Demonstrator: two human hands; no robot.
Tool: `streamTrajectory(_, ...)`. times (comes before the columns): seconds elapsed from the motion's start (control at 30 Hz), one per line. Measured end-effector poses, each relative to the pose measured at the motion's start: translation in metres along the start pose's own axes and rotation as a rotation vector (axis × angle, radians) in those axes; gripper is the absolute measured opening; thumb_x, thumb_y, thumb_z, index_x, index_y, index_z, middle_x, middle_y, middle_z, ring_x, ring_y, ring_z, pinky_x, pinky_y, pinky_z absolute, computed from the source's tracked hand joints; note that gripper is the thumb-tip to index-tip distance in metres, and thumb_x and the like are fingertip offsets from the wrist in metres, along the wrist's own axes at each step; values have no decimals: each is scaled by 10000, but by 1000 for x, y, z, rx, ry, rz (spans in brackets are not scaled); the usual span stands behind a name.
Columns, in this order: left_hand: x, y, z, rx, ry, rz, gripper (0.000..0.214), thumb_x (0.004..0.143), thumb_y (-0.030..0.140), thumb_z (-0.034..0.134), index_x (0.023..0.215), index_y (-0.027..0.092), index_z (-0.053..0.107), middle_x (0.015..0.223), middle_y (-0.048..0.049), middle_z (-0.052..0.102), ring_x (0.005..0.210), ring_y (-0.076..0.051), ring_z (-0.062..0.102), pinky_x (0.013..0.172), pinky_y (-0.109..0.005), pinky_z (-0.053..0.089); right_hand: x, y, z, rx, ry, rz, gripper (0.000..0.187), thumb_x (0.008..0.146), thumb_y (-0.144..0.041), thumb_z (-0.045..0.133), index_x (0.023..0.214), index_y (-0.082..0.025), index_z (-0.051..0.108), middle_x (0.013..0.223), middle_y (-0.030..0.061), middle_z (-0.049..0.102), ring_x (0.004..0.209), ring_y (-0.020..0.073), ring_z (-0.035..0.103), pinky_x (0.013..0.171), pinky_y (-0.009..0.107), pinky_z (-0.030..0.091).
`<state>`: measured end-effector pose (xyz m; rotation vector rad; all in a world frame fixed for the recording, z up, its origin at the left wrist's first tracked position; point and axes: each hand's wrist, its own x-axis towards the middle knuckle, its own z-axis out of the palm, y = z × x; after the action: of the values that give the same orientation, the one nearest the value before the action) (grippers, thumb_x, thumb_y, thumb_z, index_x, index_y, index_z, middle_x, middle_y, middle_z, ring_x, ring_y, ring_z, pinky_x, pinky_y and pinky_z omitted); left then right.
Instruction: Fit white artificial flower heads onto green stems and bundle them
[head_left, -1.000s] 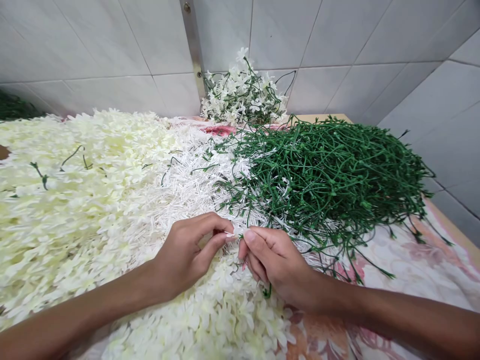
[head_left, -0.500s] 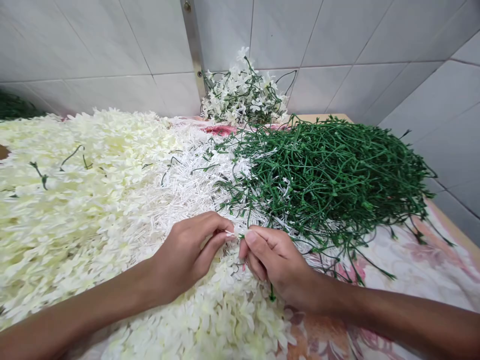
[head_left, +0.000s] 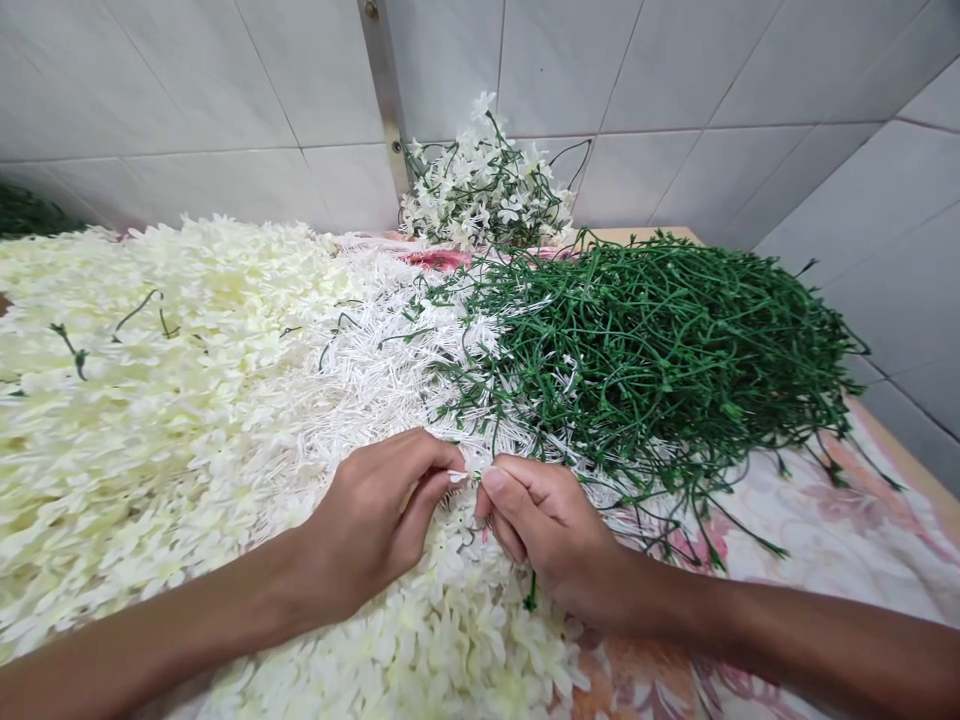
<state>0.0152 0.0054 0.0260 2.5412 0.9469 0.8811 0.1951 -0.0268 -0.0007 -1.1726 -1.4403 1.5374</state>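
My left hand (head_left: 375, 520) and my right hand (head_left: 544, 525) meet fingertip to fingertip in the lower middle of the view. The left thumb and forefinger pinch a small white plastic stamen piece (head_left: 459, 477). The right hand's fingers are curled round a thin green stem (head_left: 531, 597) whose end sticks out below the palm. Both hands hover over a heap of cream fabric petals (head_left: 450, 640). A mat of white stamen pieces (head_left: 360, 380) lies just beyond them.
A large tangle of green plastic stems (head_left: 660, 350) fills the right. Cream petals (head_left: 112, 400) cover the left. A bunch of finished white flowers (head_left: 487, 185) leans on the tiled wall (head_left: 225, 90). A floral cloth (head_left: 825, 540) covers the table.
Both hands have shifted slightly lower and closer in the view while keeping their pinch. The piles have not moved.
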Motion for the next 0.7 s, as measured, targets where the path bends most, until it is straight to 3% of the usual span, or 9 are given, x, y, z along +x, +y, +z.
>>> streamTrajectory(0.4,1,-3,-4,-28,-80,69,172,851,15,453,921,163,506,717,12,554,641,-82,506,606,-167,417,1,-9,-5,-74,-91,29,391,970,-406,353,682,-163,456,492,-71,346,435,49,302,449,189,252)
streamTrajectory(0.7,-1,-4,0,-29,-40,26,140,858,46,447,879,172,504,744,0,599,638,-82,556,586,-162,426,1,-13,-7,-80,-117,8,378,973,-374,342,677,-164,449,493,-72,337,437,50,295,460,192,263)
